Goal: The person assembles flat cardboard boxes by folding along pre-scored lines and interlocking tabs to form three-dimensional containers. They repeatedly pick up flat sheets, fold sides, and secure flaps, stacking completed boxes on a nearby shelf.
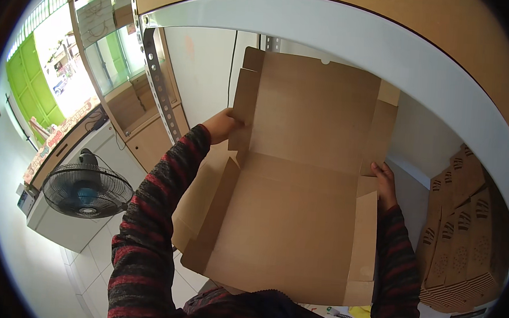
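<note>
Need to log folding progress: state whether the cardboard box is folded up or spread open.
Spread open: the cardboard box lies as a mostly flat sheet, side flaps only partly raised.

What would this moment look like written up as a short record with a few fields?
Held item: flat brown cardboard box, unfolded, inner side facing the camera
Left hand: grips the box's left side flap
Right hand: holds the box's right edge
Sleeves: red and dark striped
At right: stack of folded cardboard blanks
Lower left: dark floor fan on pale tiles
Above: white-edged shelf
</note>
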Demonstrator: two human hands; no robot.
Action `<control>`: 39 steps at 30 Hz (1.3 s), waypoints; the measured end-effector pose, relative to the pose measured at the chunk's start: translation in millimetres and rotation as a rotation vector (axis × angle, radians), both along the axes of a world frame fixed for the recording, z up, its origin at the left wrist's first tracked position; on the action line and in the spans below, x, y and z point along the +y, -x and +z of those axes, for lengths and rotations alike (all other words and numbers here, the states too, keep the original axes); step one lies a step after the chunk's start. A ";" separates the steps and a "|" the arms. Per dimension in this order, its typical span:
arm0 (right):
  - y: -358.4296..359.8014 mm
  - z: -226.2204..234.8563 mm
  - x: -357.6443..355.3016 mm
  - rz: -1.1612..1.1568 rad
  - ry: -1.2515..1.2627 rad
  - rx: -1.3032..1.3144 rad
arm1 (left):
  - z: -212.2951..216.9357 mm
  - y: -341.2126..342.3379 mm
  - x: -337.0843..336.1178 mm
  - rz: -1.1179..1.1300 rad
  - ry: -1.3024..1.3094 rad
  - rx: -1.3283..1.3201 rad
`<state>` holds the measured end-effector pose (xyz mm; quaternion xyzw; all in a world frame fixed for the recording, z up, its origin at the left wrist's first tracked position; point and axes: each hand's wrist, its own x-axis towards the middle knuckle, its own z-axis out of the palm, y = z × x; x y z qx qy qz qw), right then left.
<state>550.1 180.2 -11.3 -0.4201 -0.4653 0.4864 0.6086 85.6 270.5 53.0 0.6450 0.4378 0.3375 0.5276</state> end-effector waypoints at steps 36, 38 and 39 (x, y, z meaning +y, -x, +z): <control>-31.8 -17.4 -3.6 -0.341 -0.194 -0.197 | -11.0 3.7 -285.2 0.274 -0.465 0.274; -40.6 -13.5 -6.4 -0.443 -0.249 -0.296 | -20.7 8.1 -272.3 0.302 -0.495 0.176; -34.7 -4.0 -11.6 -0.466 -0.236 -0.252 | -24.9 11.2 -263.2 0.319 -0.511 0.127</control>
